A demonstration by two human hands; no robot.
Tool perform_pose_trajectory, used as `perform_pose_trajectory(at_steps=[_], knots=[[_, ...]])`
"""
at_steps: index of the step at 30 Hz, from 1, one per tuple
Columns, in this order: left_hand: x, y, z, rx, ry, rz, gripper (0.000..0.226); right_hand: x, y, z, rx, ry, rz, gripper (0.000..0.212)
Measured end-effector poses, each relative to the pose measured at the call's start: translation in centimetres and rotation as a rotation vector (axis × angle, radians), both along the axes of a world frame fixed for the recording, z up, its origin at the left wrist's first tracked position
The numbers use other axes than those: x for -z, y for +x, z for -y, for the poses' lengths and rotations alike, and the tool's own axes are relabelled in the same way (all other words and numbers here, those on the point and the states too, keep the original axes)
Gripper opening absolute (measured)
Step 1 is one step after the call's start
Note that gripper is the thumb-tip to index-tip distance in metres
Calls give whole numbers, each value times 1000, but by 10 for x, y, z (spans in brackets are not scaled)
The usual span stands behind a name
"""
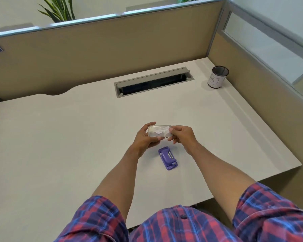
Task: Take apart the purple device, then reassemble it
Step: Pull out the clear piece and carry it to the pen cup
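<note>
While both forearms are reaching forward over the desk (77, 137), the left hand (144, 139) and the right hand (182, 136) are holding a clear rectangular case (160, 131) between them, raised above the surface. The left hand is cupping its left end, thumb on top and fingers curled beneath; the right hand is pinching the right end with thumb and fingertips closed on it. The purple device (168, 158) is lying flat on the desk, just below the hands, untouched.
</note>
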State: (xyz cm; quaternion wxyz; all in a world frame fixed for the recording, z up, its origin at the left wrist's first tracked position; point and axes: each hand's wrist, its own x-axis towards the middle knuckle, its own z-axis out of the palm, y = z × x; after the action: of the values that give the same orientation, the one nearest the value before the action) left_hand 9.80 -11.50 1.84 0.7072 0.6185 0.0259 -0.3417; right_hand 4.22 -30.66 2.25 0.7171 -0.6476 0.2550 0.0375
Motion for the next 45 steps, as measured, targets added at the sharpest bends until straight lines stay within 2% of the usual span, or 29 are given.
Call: perform_pose_trajectory(at_steps=[4, 8, 19, 23, 28, 32, 36, 41, 45], knots=[[-5, 21, 32, 71, -10, 27, 83, -7, 6, 32, 28, 41, 31, 19], [-13, 46, 70, 141, -9, 59, 86, -13, 13, 62, 105, 65, 57, 9], [-26, 108, 192, 304, 75, 200, 99, -28, 49, 157, 393, 70, 94, 13], [-27, 135, 255, 332, 79, 252, 97, -27, 71, 208, 554, 117, 115, 16], [-26, 153, 294, 350, 113, 345, 92, -33, 92, 238, 673, 136, 153, 8], [-24, 171, 338, 380, 283, 565, 83, -36, 120, 276, 766, 121, 188, 2], [-22, 184, 367, 423, 430, 823, 80, -42, 148, 303, 818, 91, 201, 7], [-13, 201, 389, 621, 759, 961, 100, -43, 178, 329, 882, -21, 134, 15], [-7, 206, 395, 709, 897, 1003, 103, -43, 196, 342, 869, -281, 32, 25]])
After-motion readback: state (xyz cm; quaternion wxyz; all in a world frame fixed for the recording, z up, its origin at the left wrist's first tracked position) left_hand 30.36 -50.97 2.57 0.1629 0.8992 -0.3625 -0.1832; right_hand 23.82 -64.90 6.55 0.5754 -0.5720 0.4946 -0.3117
